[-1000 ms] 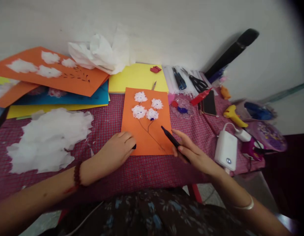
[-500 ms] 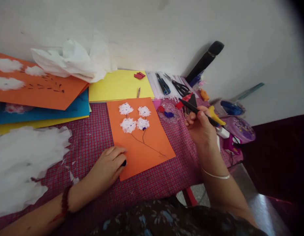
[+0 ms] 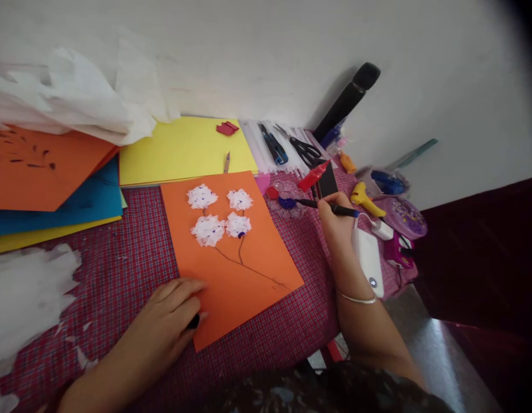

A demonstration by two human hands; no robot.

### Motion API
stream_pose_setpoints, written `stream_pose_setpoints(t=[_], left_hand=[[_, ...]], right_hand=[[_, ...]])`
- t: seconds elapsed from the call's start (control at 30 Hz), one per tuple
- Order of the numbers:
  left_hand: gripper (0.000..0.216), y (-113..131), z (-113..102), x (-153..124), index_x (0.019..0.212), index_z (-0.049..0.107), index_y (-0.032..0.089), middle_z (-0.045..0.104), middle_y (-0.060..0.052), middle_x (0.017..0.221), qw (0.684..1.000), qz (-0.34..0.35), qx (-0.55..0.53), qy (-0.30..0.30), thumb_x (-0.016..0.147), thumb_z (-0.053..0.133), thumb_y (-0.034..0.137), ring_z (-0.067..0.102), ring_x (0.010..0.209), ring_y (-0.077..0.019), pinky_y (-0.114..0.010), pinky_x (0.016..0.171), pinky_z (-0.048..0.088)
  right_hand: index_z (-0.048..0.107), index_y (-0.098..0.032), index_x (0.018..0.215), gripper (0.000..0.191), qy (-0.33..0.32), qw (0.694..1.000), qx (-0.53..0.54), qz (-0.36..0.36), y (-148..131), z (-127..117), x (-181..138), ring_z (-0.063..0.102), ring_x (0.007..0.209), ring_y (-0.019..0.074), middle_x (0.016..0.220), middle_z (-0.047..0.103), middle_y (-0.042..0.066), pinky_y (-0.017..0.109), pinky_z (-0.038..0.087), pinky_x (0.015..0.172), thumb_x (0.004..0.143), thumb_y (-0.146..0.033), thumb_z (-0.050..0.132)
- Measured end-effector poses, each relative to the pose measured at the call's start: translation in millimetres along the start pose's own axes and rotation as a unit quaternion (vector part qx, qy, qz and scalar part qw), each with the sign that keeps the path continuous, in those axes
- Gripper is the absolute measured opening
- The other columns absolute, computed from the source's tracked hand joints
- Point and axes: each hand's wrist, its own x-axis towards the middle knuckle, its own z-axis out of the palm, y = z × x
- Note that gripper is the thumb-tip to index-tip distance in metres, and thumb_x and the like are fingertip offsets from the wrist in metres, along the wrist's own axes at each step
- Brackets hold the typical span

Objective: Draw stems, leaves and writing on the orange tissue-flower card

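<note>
My right hand point(image 3: 338, 221) is closed around a slim black pen point(image 3: 337, 209) with a blue end. The pen's tip is at the blue paint point(image 3: 287, 203) in a clear flower-shaped dish point(image 3: 294, 189), which holds red paint point(image 3: 272, 193) too. Fingers spread and lying low, my left hand point(image 3: 173, 312) rests across the left edge of an orange sheet point(image 3: 248, 292); a black ring shows on it. On the sheet are several white crumpled-paper flowers point(image 3: 208, 230) dotted with blue, above drawn brown stems point(image 3: 257, 269). One flower bears a larger dark blue blob.
Behind the sheet lie yellow paper point(image 3: 183, 152), a pencil stub point(image 3: 226, 162), a blue-and-black cutter point(image 3: 274, 146) and black scissors point(image 3: 304, 150). A red tube point(image 3: 314, 175), yellow glue gun point(image 3: 365, 198) and white power bank point(image 3: 369, 261) are at right. White paper cutouts point(image 3: 28, 304) cover the left.
My right hand has lowered the pen from a raised position, bringing its tip to the blue paint. The view has shifted, while my left hand stays on the sheet's edge.
</note>
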Motion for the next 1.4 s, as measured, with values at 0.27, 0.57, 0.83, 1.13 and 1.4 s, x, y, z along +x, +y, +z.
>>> stream_pose_setpoints(t=[0.27, 0.57, 0.83, 1.13, 1.4], left_hand=[[0.011, 0.6, -6.9, 6.6, 0.090, 0.064, 0.021, 0.069, -0.006, 0.115, 0.999, 0.032, 0.005, 0.022, 0.093, 0.053, 0.018, 0.063, 0.106, -0.0223, -0.036, 0.090, 0.049], [0.012, -1.8, -4.4, 3.0, 0.094, 0.064, 0.023, 0.069, -0.003, 0.116, 0.999, 0.030, 0.006, 0.027, 0.090, 0.054, 0.017, 0.063, 0.108, -0.0215, -0.035, 0.092, 0.050], [0.009, -5.2, -4.6, 2.8, 0.089, 0.063, 0.024, 0.070, -0.003, 0.118, 0.998, 0.048, 0.005, 0.038, 0.090, 0.055, 0.019, 0.063, 0.108, -0.0213, -0.034, 0.092, 0.050], [0.018, 5.0, -11.8, 7.3, 0.082, 0.061, 0.021, 0.069, -0.005, 0.116, 1.000, 0.010, -0.025, 0.001, 0.089, 0.049, 0.009, 0.062, 0.109, -0.0212, -0.035, 0.091, 0.051], [0.020, 11.8, -20.5, 12.3, 0.093, 0.064, 0.017, 0.067, -0.007, 0.116, 0.998, -0.014, -0.059, -0.032, 0.085, 0.051, 0.004, 0.059, 0.111, -0.0232, -0.040, 0.096, 0.052]], right_hand=[[0.053, -0.022, 0.068, 0.011, -0.023, 0.999, -0.037, -0.022, 2.0, 7.4, -2.3, 0.047, 0.060, 0.0136, 0.063, 0.052, -0.004, 0.029, 0.037, 0.059, 0.078, -0.025, 0.058], [0.054, -0.021, 0.070, 0.011, -0.042, 0.998, -0.032, -0.017, 3.4, 13.6, -1.0, 0.047, 0.061, 0.0132, 0.063, 0.052, -0.004, 0.028, 0.037, 0.059, 0.078, -0.027, 0.059], [0.051, -0.024, 0.071, 0.013, -0.041, 0.999, 0.021, 0.020, 15.7, 14.7, 0.4, 0.047, 0.060, 0.0142, 0.061, 0.049, -0.004, 0.027, 0.037, 0.054, 0.081, -0.030, 0.057], [0.056, -0.024, 0.074, 0.011, -0.092, 0.993, 0.059, 0.043, 10.4, 18.0, -6.8, 0.045, 0.050, 0.0126, 0.057, 0.053, -0.005, 0.027, 0.034, 0.047, 0.080, -0.030, 0.062], [0.059, -0.023, 0.075, 0.011, -0.116, 0.984, 0.106, 0.080, 7.9, 17.6, -6.9, 0.046, 0.046, 0.0122, 0.053, 0.054, -0.005, 0.026, 0.033, 0.044, 0.077, -0.029, 0.068]])
